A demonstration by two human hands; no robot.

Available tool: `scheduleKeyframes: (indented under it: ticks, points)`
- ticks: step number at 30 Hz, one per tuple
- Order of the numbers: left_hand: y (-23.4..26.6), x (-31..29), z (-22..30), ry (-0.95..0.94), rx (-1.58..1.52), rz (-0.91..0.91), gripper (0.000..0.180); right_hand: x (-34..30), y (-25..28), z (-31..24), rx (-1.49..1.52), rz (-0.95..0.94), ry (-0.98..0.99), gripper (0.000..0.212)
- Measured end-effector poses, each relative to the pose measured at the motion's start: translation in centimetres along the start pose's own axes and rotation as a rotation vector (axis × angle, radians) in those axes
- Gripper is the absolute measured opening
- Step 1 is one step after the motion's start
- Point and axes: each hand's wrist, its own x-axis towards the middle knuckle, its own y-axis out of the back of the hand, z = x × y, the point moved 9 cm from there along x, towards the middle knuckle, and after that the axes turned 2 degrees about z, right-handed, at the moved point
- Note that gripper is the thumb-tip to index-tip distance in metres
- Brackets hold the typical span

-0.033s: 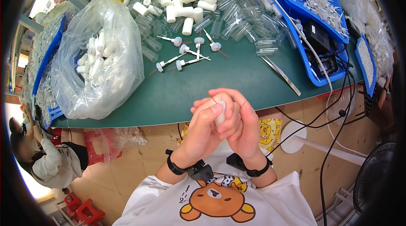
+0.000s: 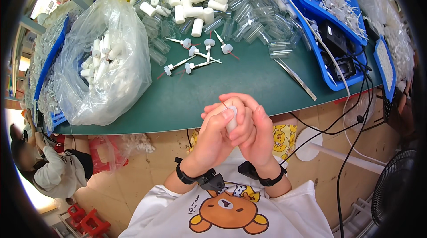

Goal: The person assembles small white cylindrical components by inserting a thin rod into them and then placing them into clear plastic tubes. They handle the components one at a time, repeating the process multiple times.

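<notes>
My left hand [image 2: 212, 136] and my right hand [image 2: 259, 133] are clasped together just off the table's near edge. Between their fingers shows a white cylinder [image 2: 231, 120], its lower part covered. A thin red strand [image 2: 224, 104] sticks up beside it near the left thumb. Both hands are closed around the piece. Farther in on the table lie several white stems with pale round caps [image 2: 190, 67], some with red strands. To their right rests a pair of metal tweezers [image 2: 295, 79].
White cylinders [image 2: 194, 12] and clear tubes [image 2: 249, 20] are heaped at the back. A plastic bag [image 2: 126, 91] of white pieces stands left. Blue trays [image 2: 327, 78] hold small parts and black devices at right, where cables [image 2: 365, 104] hang. Another person [image 2: 60, 169] sits far left.
</notes>
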Motion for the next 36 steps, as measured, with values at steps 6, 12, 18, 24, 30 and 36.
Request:
scheduleKeyframes:
  ticks: [6,12,18,24,30,36]
  points:
    - [0.4,0.1,-0.3,-0.039,-0.14,0.034,0.022,-0.1,0.2,0.0,-0.031,0.044,-0.003,0.051]
    - [-0.3,-0.2,-0.3,0.033,-0.229,-0.045,0.035,-0.6,0.7,0.0,-0.086,0.059,-0.04,0.054]
    - [-0.9,-1.2,-0.3,0.05,-0.21,-0.099,0.054,-1.2,-0.2,0.0,0.002,-0.037,-0.058,0.058]
    - [-0.9,-2.8,-1.8,0.147,-0.205,-0.132,0.042,-2.7,-0.2,1.4,0.005,-0.084,-0.181,0.057]
    - [1.4,-6.2,-4.1,0.282,-0.04,-0.072,0.033,-5.1,0.6,1.1,-0.106,-0.02,-0.087,0.049]
    - [2.8,-7.5,-5.0,0.399,0.139,-0.084,0.039,-5.0,1.4,-1.0,-0.458,-0.216,0.09,0.041]
